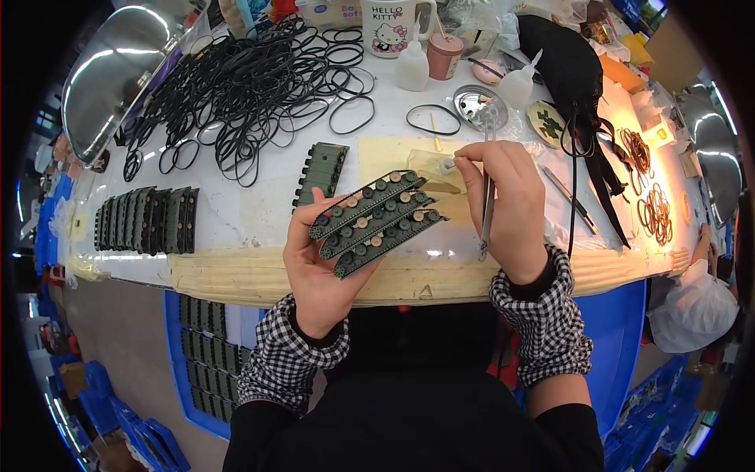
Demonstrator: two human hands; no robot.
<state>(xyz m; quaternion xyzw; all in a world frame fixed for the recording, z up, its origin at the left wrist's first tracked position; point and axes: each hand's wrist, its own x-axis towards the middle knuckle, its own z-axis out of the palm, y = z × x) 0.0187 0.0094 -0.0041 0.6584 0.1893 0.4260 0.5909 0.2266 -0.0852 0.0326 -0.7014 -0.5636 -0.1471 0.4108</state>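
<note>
My left hand [314, 263] is closed around three dark green toy tank wheel-and-track strips [376, 212], fanned side by side. Small round wheels in green, tan and dark tones run along them. My right hand [510, 197] grips metal tweezers [488, 206], which lie upright along the fingers. Its thumb and forefinger meet near a small pale tip above a yellowish translucent piece [432, 167] on the table; whether they pinch it I cannot tell. Behind my left hand lies a group of green track pieces [322, 169], and more green strips [147, 220] stand in a row at the left.
A big heap of black rubber bands [244, 90] covers the back left. White squeeze bottles [412, 67], a mug [389, 27], a pink cup [444, 55] and a round metal dish [480, 105] stand behind. A pen-like tool [570, 200] lies right. Below, a blue tray [177, 346] holds green strips.
</note>
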